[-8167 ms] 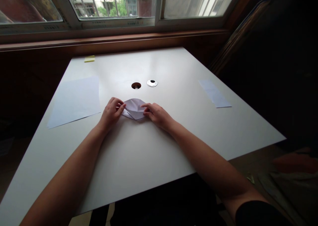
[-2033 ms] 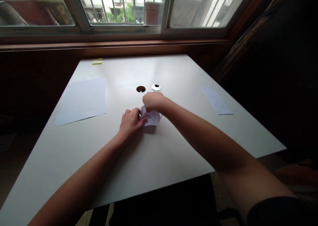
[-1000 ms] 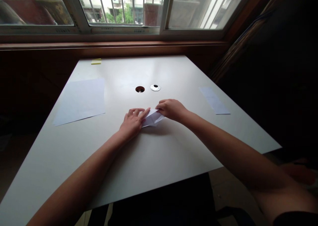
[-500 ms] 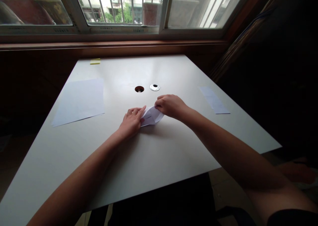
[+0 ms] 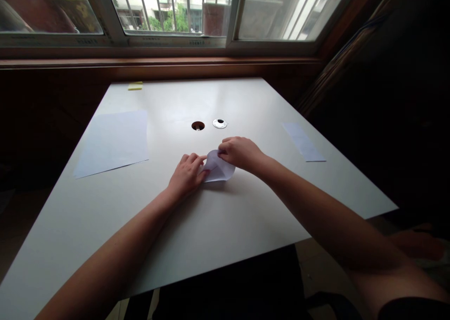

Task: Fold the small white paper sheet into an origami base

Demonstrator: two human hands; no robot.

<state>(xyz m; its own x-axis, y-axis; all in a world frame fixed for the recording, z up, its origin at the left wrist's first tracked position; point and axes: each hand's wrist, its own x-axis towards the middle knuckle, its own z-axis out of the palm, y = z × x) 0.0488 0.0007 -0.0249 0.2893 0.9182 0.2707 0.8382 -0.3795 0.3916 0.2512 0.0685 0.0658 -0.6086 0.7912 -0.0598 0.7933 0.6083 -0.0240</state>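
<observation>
A small folded piece of white paper (image 5: 220, 170) lies on the white table (image 5: 211, 217) near its middle. My left hand (image 5: 184, 174) rests on the paper's left edge, fingers curled and pressing it down. My right hand (image 5: 241, 152) pinches the paper's upper flap between thumb and fingers, lifting and curving it over. Part of the paper is hidden under both hands.
A flat white sheet (image 5: 112, 142) lies at the left. A narrow paper strip (image 5: 304, 142) lies at the right. A cable hole (image 5: 198, 125) and its round cap (image 5: 220, 123) sit beyond the hands. A yellow sticky pad (image 5: 135, 86) lies at the far edge under the window.
My right hand has drawn the paper's flap up and towards the left, so that it curls over. My left hand has stayed on the left edge.
</observation>
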